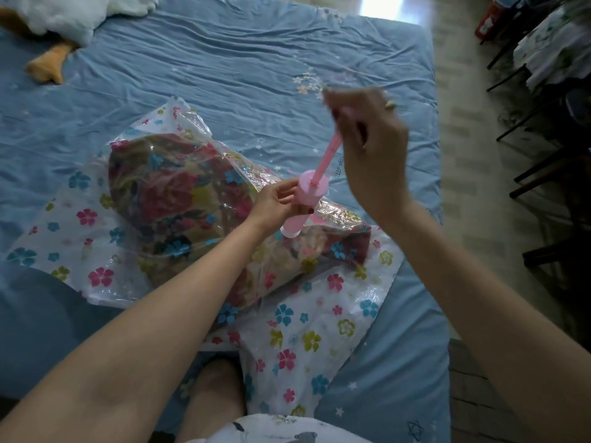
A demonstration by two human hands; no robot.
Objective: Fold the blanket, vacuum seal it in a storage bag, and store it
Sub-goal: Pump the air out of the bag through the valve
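A folded floral blanket (179,199) lies inside a clear storage bag (300,343) printed with coloured flowers, spread on the blue bed. A pink hand pump (303,199) stands upright on the bag over the blanket. My left hand (276,199) grips the pump's cylinder from the left. My right hand (367,135) is raised above it and holds the handle at the top of the pump's pink rod (327,155), which is drawn far out of the cylinder. The right hand is blurred.
The blue bed sheet (224,59) stretches around the bag. A white and orange plush toy (60,24) lies at the far left corner. Dark chairs (543,167) stand on the floor beyond the bed's right edge. My knee (217,391) is at the near edge.
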